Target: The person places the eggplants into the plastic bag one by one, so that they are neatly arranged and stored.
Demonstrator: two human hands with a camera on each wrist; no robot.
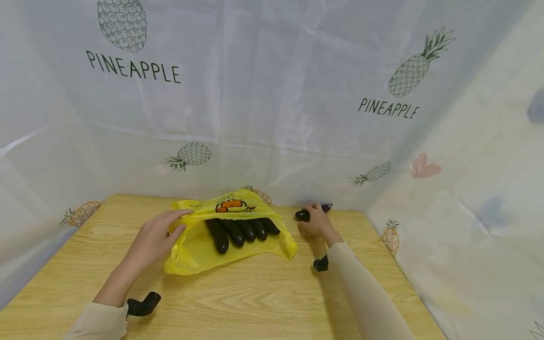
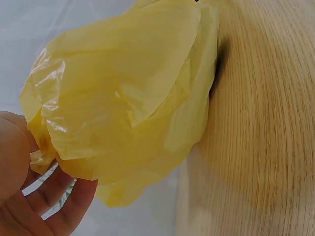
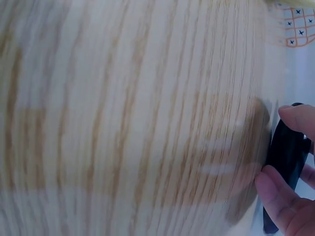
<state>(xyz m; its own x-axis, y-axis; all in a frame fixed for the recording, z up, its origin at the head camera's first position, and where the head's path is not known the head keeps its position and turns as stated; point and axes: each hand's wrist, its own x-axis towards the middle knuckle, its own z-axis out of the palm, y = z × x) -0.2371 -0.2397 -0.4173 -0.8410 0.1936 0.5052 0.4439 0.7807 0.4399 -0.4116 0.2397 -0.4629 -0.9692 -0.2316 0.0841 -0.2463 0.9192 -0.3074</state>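
Note:
A yellow plastic bag [image 1: 195,252] lies on the table with its mouth facing me, and several dark eggplants [image 1: 219,238] rest side by side inside. My left hand [image 1: 155,238] pinches the left edge of the bag's mouth; in the left wrist view the thin plastic [image 2: 123,93] bunches at the fingers. To the right of the bag, near the table's back edge, my right hand [image 1: 316,223] grips another dark eggplant [image 1: 302,216]. In the right wrist view, thumb and fingers lie around this eggplant [image 3: 288,152], just above or against the wood; I cannot tell which.
The wooden table [image 1: 255,302] ends at a whitish curtain [image 1: 272,104] printed with pineapples, which hangs behind and along the sides. Black wrist-worn camera mounts [image 1: 144,304] stick out beside both forearms.

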